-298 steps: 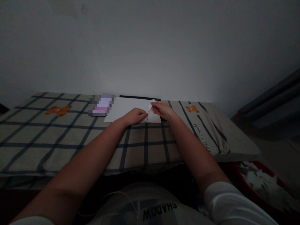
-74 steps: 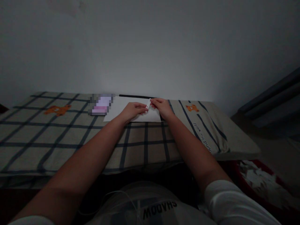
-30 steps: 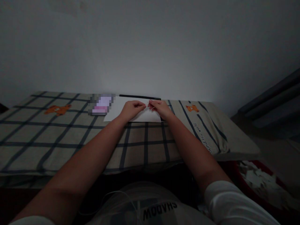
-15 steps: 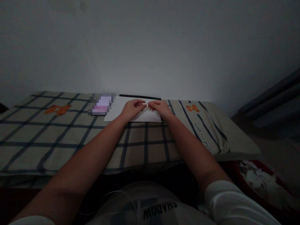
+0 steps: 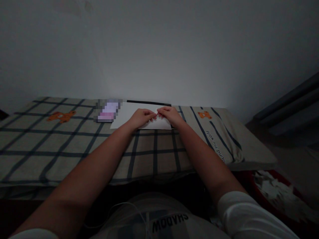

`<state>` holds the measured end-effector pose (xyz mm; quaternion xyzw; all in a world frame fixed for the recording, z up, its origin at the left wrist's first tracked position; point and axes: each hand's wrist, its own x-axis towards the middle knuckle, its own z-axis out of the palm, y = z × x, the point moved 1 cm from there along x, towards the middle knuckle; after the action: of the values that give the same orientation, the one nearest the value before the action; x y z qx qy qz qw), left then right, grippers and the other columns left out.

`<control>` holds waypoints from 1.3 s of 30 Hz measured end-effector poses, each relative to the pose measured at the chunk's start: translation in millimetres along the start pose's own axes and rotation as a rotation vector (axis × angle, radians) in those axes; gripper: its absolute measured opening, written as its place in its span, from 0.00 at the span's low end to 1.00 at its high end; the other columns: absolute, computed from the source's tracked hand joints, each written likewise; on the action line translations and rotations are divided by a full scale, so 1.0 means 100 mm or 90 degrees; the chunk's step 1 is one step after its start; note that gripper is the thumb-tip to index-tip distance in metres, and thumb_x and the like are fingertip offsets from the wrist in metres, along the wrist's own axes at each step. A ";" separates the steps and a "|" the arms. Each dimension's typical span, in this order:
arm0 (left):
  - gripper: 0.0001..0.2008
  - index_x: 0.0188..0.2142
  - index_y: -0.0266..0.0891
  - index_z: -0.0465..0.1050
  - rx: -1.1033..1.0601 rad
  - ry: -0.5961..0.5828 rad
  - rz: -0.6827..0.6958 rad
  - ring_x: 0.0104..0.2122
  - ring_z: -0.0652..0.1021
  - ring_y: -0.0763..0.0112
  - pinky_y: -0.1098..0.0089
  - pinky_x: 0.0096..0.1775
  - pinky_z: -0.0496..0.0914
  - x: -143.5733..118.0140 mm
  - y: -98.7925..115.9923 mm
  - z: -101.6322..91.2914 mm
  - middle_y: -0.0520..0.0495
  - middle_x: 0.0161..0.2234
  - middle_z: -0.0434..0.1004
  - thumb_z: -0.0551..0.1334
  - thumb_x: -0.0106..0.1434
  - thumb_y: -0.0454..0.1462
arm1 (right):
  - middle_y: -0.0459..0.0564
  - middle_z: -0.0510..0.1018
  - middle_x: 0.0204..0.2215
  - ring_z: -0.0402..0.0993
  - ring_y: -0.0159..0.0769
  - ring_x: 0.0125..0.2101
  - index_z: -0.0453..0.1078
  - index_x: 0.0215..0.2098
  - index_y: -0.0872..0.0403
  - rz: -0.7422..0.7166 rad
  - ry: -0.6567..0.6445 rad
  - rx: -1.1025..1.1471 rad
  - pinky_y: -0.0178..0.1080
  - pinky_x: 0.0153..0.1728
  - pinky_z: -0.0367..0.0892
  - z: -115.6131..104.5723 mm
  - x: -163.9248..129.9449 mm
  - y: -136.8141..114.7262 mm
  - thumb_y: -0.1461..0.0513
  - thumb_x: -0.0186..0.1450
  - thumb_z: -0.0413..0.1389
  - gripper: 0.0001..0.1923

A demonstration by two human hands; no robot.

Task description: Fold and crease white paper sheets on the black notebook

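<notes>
My left hand [image 5: 142, 118] and my right hand [image 5: 171, 115] meet fingertip to fingertip above a white sheet of paper [image 5: 122, 114]. The fingers of both are pinched closed. Something small and whitish seems to show between the fingertips, too small and dim to name. The sheet lies flat on the checked cloth, partly covered by my hands. Behind it runs a black strip [image 5: 149, 103] with small pale marks at its right end, and a dark edge shows under the sheet near my right wrist.
A blurred-out phone-like thing with a lilac screen [image 5: 109, 111] lies left of the paper. The checked cloth [image 5: 74, 139] with orange bear prints covers the surface, against a grey wall [image 5: 159, 49]. Below right stands a red bin [image 5: 251, 186] holding crumpled white scraps [image 5: 276, 189].
My left hand has dropped slightly and its fingers have closed in, moving right to meet the right fingertips. My right hand has hardly moved. The paper stays in place.
</notes>
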<state>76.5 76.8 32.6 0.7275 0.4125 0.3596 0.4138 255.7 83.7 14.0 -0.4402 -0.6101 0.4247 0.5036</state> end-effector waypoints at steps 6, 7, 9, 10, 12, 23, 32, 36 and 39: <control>0.11 0.28 0.37 0.78 -0.018 -0.006 -0.004 0.23 0.72 0.74 0.72 0.28 0.65 0.00 -0.04 0.00 0.49 0.22 0.76 0.65 0.53 0.44 | 0.47 0.77 0.26 0.68 0.28 0.25 0.75 0.28 0.55 0.014 -0.010 -0.003 0.33 0.29 0.63 0.00 0.01 0.02 0.53 0.54 0.61 0.13; 0.11 0.28 0.37 0.79 -0.017 -0.006 -0.006 0.22 0.71 0.74 0.73 0.27 0.64 0.01 -0.05 0.00 0.48 0.22 0.76 0.65 0.53 0.44 | 0.47 0.77 0.26 0.68 0.28 0.25 0.75 0.29 0.55 0.014 -0.011 -0.004 0.33 0.29 0.63 0.00 0.01 0.02 0.53 0.54 0.61 0.13; 0.11 0.27 0.37 0.79 -0.013 -0.004 -0.017 0.22 0.71 0.74 0.73 0.26 0.63 0.01 -0.05 0.01 0.48 0.22 0.76 0.65 0.52 0.43 | 0.47 0.77 0.25 0.67 0.28 0.25 0.74 0.28 0.55 0.012 -0.013 -0.008 0.33 0.29 0.63 0.00 0.00 0.01 0.54 0.53 0.61 0.12; 0.11 0.27 0.37 0.79 -0.011 -0.001 -0.024 0.22 0.71 0.74 0.73 0.26 0.63 0.01 -0.05 0.01 0.48 0.22 0.76 0.65 0.52 0.43 | 0.47 0.77 0.25 0.67 0.28 0.24 0.74 0.28 0.55 0.012 -0.014 -0.008 0.33 0.29 0.63 0.00 0.00 0.00 0.54 0.53 0.61 0.12; 0.11 0.27 0.37 0.79 -0.015 0.004 -0.038 0.23 0.72 0.74 0.73 0.26 0.63 0.02 -0.04 0.01 0.47 0.23 0.77 0.64 0.52 0.43 | 0.46 0.76 0.24 0.67 0.27 0.24 0.74 0.27 0.55 0.010 -0.016 -0.001 0.33 0.28 0.62 0.00 0.00 0.00 0.54 0.53 0.62 0.12; 0.11 0.27 0.37 0.79 -0.038 0.059 -0.049 0.24 0.73 0.73 0.72 0.29 0.66 -0.01 -0.01 0.01 0.48 0.24 0.78 0.65 0.50 0.43 | 0.47 0.78 0.27 0.66 0.28 0.25 0.76 0.30 0.55 -0.003 0.004 -0.018 0.34 0.29 0.63 0.01 0.00 0.01 0.54 0.51 0.63 0.14; 0.10 0.26 0.37 0.78 -0.079 0.086 -0.105 0.25 0.73 0.72 0.73 0.26 0.63 -0.01 -0.03 0.00 0.45 0.25 0.78 0.65 0.48 0.42 | 0.48 0.79 0.31 0.71 0.32 0.31 0.77 0.32 0.53 -0.071 -0.021 -0.083 0.37 0.34 0.65 0.04 -0.07 -0.09 0.53 0.53 0.63 0.14; 0.10 0.24 0.36 0.77 -0.141 0.089 -0.118 0.23 0.71 0.74 0.72 0.25 0.62 0.00 -0.03 0.00 0.45 0.25 0.77 0.65 0.48 0.42 | 0.49 0.79 0.33 0.72 0.35 0.36 0.78 0.31 0.51 -0.144 -0.048 -0.141 0.39 0.41 0.65 0.04 -0.09 -0.12 0.54 0.55 0.62 0.11; 0.08 0.22 0.36 0.75 -0.207 0.076 -0.131 0.21 0.70 0.75 0.72 0.23 0.62 0.02 -0.04 0.01 0.46 0.23 0.75 0.67 0.48 0.40 | 0.49 0.78 0.32 0.72 0.36 0.36 0.78 0.30 0.51 -0.176 -0.051 -0.159 0.39 0.39 0.65 0.03 -0.08 -0.11 0.54 0.55 0.63 0.09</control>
<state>76.8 79.8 29.0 0.5824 0.4450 0.4199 0.5353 252.3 72.6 22.1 -0.3940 -0.7322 0.2894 0.4742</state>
